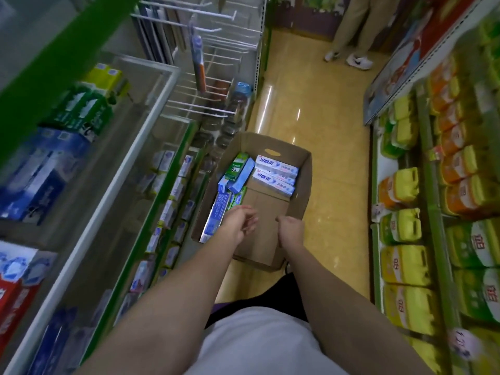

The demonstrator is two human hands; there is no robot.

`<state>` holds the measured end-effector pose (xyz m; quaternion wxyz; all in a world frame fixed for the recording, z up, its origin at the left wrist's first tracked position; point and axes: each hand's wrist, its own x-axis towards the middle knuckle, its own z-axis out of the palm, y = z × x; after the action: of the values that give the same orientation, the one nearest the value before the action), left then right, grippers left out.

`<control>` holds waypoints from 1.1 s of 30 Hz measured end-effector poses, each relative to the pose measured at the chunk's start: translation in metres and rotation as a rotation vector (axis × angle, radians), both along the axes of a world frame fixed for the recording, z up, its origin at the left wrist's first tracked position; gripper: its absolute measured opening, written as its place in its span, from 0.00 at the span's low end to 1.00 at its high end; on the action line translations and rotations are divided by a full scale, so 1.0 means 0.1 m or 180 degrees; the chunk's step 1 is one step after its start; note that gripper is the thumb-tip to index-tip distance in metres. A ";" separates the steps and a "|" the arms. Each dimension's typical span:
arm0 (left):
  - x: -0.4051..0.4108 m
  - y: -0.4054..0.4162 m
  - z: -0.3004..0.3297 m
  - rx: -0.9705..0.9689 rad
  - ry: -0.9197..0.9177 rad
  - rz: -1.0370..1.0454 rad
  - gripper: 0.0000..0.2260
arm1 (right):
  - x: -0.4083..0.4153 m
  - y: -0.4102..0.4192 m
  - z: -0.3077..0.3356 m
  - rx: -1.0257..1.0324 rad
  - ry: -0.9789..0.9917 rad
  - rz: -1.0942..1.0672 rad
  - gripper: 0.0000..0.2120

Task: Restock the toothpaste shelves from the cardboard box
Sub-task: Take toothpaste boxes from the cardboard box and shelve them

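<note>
**Both hands over the box, nothing picked up**

Two bare forearms reach out from a white shirt (259, 342) at the bottom of the view, down toward the aisle floor (324, 109). Left hand (241, 221) hangs over the near left part of the cardboard box (304, 182), fingers loosely curled and holding nothing. Right hand (290, 229) is beside it over the near middle of the box, seen from the back with fingers bent under; whether it holds anything cannot be told.

And the box itself: brown, open-topped, sitting on the glossy yellow floor just beside the left-hand shelves (151, 185), with a hand slot cut in its far wall. Inside, two white toothpaste cartons (276, 173) with red and blue print lie side by side against the far right. To the left, a green carton (236, 166) and light blue cartons (238, 182) are heaped at angles, and a long blue carton (217, 215) runs along the left wall. Much of the right half of the bottom shows bare cardboard.

Left shelves carry rows of small white and blue cartons on the lower tiers, bigger blue, green and red packs higher up, all blurred. Across the aisle, yellow, green and orange packs (405, 220) fill the shelves. At the far end stands a person in tan trousers and white shoes (358, 60).
</note>
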<state>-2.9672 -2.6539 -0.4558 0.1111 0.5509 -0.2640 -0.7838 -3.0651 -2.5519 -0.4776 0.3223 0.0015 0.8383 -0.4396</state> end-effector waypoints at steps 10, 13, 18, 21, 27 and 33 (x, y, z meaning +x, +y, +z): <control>-1.18 -0.67 -0.60 0.0320 -0.0629 0.0523 0.09 | -1.33 -0.88 -0.48 0.0481 -0.0050 0.0850 0.05; -1.60 -0.78 -0.85 0.0426 -0.0859 0.0692 0.08 | -1.80 -1.15 -0.69 0.0514 0.0118 0.1196 0.02; -2.18 -0.88 -1.35 0.0672 -0.1097 0.1162 0.06 | -2.33 -1.50 -1.12 0.0650 0.0206 0.1806 0.11; -2.39 -0.89 -1.58 0.0814 -0.1174 0.1346 0.06 | -2.52 -1.63 -1.38 0.0816 0.0235 0.2221 0.12; -2.71 -1.01 -2.05 0.0827 -0.1453 0.1316 0.04 | -2.81 -1.85 -1.82 0.1407 0.0618 0.2986 0.20; -2.94 -1.02 -2.37 0.0825 -0.1515 0.1292 0.09 | -2.88 -1.89 -2.02 0.1870 0.0688 0.3789 0.43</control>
<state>-3.2611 -2.7558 -0.6929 0.1291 0.7693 -0.0657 -0.6222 -3.3535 -2.7405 -0.6795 0.4102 -0.4174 0.8085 0.0618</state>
